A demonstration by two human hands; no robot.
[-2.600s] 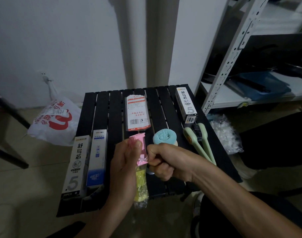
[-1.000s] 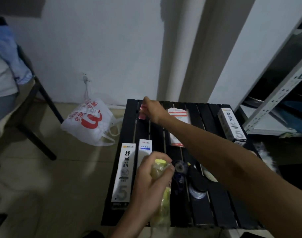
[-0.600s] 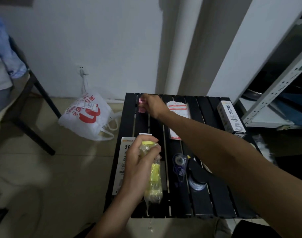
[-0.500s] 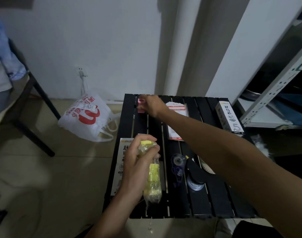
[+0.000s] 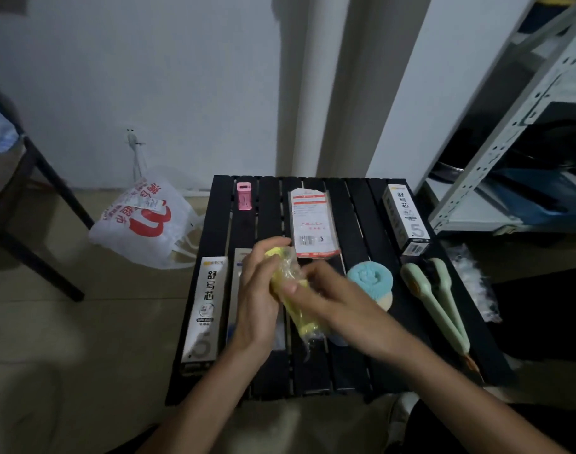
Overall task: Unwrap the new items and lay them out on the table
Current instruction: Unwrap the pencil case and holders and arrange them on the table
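Above the black slatted table (image 5: 352,362) my left hand (image 5: 257,303) grips a yellow item in a clear plastic wrapper (image 5: 295,296). My right hand (image 5: 326,299) pinches the same wrapper from the right. A small pink item (image 5: 244,195) lies unwrapped at the table's far left corner. Between my hands and the far edge lies a red and white packet (image 5: 313,221). A blue round sponge (image 5: 370,280) sits just right of my right hand.
A grey box (image 5: 206,309) lies along the left side, a second box (image 5: 406,221) at the far right. Green handled brushes (image 5: 437,303) lie at the right edge. A white plastic bag (image 5: 142,221) sits on the floor left. A metal shelf (image 5: 509,126) stands right.
My right hand has left the pink item at the far left corner and come back to the wrapped yellow item in my left hand.
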